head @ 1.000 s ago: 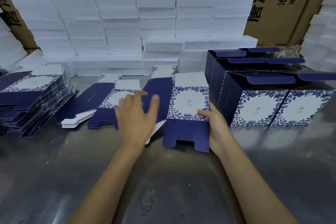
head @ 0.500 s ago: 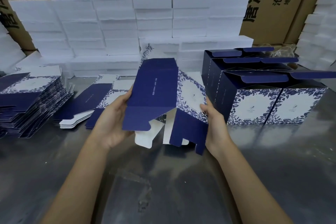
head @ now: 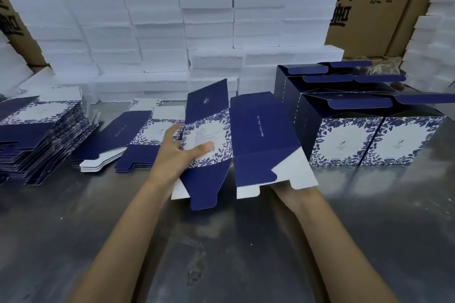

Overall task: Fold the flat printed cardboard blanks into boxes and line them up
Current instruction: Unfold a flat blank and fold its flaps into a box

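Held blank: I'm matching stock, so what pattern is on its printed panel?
Blue leaves on white, on the held blank, head view.

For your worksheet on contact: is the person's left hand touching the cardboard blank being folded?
Touching. The head view shows the left hand with its thumb lying across the blank's floral panel, fingers behind its edge.

We have bare table open at six o'clock. Folded boxes block us at two o'clock, flat stacks at ten, and white foam blocks wall off twelve, behind the half-opened box.
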Tool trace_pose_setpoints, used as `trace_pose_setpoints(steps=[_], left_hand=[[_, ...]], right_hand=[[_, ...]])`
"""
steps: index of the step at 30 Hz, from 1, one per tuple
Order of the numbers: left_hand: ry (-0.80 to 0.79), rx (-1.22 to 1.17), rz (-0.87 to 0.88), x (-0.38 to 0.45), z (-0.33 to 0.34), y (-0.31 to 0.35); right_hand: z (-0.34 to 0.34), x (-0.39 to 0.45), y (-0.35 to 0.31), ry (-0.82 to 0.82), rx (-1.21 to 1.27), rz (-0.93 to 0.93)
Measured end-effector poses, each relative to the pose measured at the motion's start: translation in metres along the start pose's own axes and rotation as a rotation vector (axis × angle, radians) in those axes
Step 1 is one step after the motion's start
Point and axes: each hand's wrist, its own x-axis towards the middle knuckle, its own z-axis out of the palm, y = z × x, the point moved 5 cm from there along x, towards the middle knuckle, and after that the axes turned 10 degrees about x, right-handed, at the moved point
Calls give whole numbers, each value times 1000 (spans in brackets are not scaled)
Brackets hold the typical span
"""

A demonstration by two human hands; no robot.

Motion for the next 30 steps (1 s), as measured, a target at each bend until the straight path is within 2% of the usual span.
trace_pose_setpoints(steps=[3,7,13,16,21,24,27,30], left_hand=[[47,17,34,3,-12,3],[-3,72,12,2,-17,3],[19,25,-90,6,-20,-5],[30,94,-53,11,-27,-6],[-57,62,-73,11,-16,-3],[12,113,-103,10,-17,-2],[109,208,-88,14,-26,-1],[214,142,-85,16,-35,-3]], right_hand=[[-5,0,-7,77,-60,22],[-15,1,-4,100,-269,98],[-17,0,-1,31,-362,145],[-17,-1,2,-4,-352,181],[-16,1,-2,111,-373,71],[-16,1,-2,94,-381,64],[-13,-1,1,54,-349,146],[-11,-4,2,22,-371,202]])
